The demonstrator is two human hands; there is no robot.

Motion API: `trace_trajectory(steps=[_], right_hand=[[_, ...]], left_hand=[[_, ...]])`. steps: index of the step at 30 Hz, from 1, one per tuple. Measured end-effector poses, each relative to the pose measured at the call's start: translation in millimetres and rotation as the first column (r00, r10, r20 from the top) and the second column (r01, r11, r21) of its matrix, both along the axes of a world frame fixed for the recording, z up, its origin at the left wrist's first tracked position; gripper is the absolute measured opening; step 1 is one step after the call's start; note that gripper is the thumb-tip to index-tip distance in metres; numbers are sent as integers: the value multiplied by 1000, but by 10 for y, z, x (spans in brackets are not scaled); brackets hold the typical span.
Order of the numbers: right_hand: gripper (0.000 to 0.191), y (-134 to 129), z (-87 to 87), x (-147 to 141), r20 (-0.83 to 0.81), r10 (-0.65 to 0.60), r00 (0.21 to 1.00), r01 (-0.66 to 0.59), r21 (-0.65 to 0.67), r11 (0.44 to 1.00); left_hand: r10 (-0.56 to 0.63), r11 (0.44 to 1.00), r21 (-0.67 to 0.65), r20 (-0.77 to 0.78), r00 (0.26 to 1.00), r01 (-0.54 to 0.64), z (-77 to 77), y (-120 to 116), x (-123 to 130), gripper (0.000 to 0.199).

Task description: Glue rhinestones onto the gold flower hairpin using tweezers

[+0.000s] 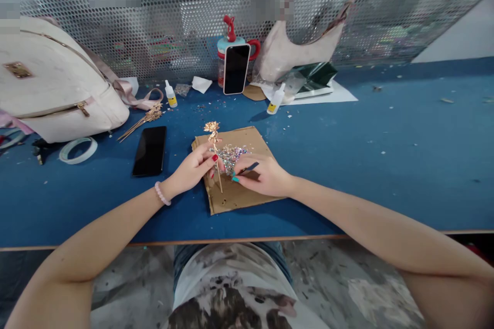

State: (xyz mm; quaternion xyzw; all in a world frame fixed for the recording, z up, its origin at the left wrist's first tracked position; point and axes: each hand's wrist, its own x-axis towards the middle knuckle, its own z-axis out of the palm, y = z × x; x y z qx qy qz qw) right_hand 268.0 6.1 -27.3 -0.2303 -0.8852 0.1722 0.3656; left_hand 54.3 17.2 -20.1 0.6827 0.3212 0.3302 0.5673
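Observation:
My left hand (191, 168) is closed on a gold hairpin (211, 127) with a flower at its top, held upright with its thin stem slanting down over a piece of cardboard (231, 201). Pinched in my right hand (267, 176) is a slim dark tool (249, 168), tweezers-like; its tip is hard to make out beside the fingertips. Between the two hands, small glittering stones (231, 153) lie in a heap on the cardboard. The right fingertips are at the near edge of this heap.
A black phone (150, 151), a tape roll (65, 154) and more gold hairpins (153, 113) lie left. Glue bottles (171, 95) (275, 102) stand behind. Another phone (236, 69) leans on a cup (230, 41), between a white backpack (65, 77) and a handbag (297, 51). Perforated metal backs the blue table (386, 154).

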Motion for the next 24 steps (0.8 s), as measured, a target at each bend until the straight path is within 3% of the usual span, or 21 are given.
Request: trace_trajectory(steps=[10, 24], right_hand=[[6, -2, 3, 10, 23, -7, 1000, 7, 0, 1000], [6, 0, -14, 17, 17, 1, 1000, -1, 4, 1000]], left_hand=[[73, 997, 21, 9, 997, -73, -12, -2, -11, 33], [67, 996, 67, -57, 996, -63, -13, 12, -28, 25]])
